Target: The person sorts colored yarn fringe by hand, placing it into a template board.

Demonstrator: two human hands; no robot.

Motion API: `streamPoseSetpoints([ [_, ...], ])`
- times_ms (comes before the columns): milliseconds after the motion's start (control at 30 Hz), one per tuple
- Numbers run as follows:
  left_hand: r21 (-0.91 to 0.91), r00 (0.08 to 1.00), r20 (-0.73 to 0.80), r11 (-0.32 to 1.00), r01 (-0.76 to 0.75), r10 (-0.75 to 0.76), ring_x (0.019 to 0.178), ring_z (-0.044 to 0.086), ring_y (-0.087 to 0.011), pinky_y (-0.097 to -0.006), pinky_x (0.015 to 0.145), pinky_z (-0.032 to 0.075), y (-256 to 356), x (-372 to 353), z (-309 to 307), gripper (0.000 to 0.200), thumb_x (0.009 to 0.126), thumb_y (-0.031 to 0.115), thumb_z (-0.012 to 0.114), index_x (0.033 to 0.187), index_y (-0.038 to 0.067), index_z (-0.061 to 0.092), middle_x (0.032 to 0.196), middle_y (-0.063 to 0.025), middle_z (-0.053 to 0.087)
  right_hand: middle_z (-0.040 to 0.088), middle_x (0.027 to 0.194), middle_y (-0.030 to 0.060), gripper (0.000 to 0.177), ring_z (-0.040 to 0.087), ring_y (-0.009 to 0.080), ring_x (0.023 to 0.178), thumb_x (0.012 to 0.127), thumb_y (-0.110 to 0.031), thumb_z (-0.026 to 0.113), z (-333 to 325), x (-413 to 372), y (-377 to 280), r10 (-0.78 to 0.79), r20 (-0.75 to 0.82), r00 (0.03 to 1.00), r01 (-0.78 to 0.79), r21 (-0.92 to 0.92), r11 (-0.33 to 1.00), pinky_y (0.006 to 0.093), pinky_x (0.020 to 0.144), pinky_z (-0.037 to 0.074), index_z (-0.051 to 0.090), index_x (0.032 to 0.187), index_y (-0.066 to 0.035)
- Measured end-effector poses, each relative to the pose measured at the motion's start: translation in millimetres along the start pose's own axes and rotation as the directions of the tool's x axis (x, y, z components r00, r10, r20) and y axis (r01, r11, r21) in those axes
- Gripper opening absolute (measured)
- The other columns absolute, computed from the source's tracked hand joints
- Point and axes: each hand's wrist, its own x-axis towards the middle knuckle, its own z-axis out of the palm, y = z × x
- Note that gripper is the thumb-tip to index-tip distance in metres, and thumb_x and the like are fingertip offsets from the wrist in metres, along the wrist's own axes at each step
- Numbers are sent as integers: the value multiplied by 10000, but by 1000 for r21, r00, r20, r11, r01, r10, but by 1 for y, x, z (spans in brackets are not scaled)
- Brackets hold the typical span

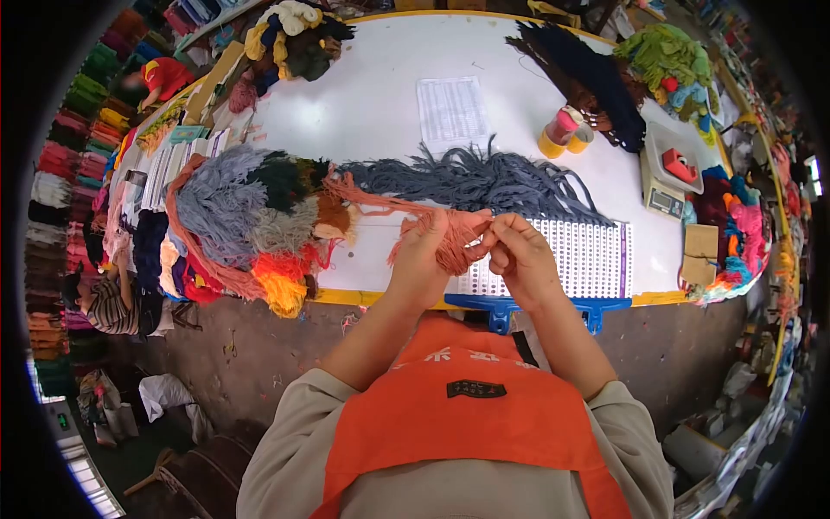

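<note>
Salmon-pink yarn (456, 247) is bunched in my left hand (422, 258), whose fingers are wrapped round it above the table's front edge. A long strand of the same colour runs left from it to the mixed yarn pile. My right hand (521, 258) touches the yarn's right side, thumb and fingertips pinched together on it. Beneath both hands lies a white card with rows of dots (588, 258). Dark blue-grey yarn (501, 183) stretches across the table just beyond the hands.
Left of my hands is a large multicoloured yarn pile (216, 208). A printed sheet (452, 112), jars (564, 130), black yarn (596, 82) and a scale (664, 201) are farther off. Blue clips (499, 316) hang at the front edge. Two people (169, 78) (112, 303) are at the left.
</note>
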Motion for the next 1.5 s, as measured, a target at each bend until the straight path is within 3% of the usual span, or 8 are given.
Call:
streamPoseSetpoints([
  [267,37,995,95,999,2,-5,1149,580,-200,-358,990,478,-9,-7,0,512,1048,365,398,1277,-66,553,1310,-149,567,610,800,-30,97,521,38,689,889,-94,682,11,-9,7,-131,2,991,119,-429,895,203,580,416,664,974,-51],
  [667,90,998,-3,994,-62,62,1089,594,-154,-289,916,487,-16,-8,4,288,996,149,520,1208,-20,618,1259,-121,612,599,801,-18,67,504,49,633,931,-119,610,14,-22,1,-76,10,997,76,-234,969,214,575,439,637,949,-60],
  [767,321,991,-132,947,14,30,780,640,-130,-233,609,494,-9,-3,-11,240,1015,219,499,999,18,629,944,-68,689,567,795,-25,101,505,46,644,962,-162,594,4,-38,-14,41,75,996,-1,-471,882,217,560,457,617,950,-64],
  [933,-186,974,-190,979,85,-121,479,329,-46,-223,433,280,47,-2,-99,155,997,190,504,959,71,597,601,63,359,601,940,11,127,521,95,825,992,-192,552,-121,-29,-57,-687,-156,710,365,-753,548,236,779,434,582,947,-77],
  [1033,-416,947,-312,907,-63,-77,493,332,-48,-218,444,275,87,-12,-175,107,981,142,510,1006,52,562,622,62,356,673,1057,113,165,628,207,994,1001,-207,517,-251,-27,-104,-539,-444,716,510,-193,838,427,978,484,591,948,-70],
  [1167,-255,765,-643,937,-239,20,477,299,-70,-223,437,257,158,-44,-271,82,955,81,495,1020,44,528,639,53,376,530,712,2,126,511,139,622,972,-153,531,-431,-41,-167,-389,-596,702,484,-1,875,294,697,514,525,862,-92],
  [1333,197,340,-831,804,-561,441,423,243,-77,-237,394,197,208,-88,-311,238,954,117,502,717,138,486,535,59,294,413,588,-34,202,342,85,438,923,-161,498,-496,-75,-279,-414,-905,95,277,-376,885,261,376,235,532,728,-126],
  [1500,111,621,-729,945,-307,288,407,255,-50,-220,378,208,101,-3,-192,130,951,188,540,921,94,625,547,90,341,435,657,-50,109,342,51,498,926,-180,461,-506,0,-241,-739,-579,344,86,-765,639,229,427,278,553,920,-121],
])
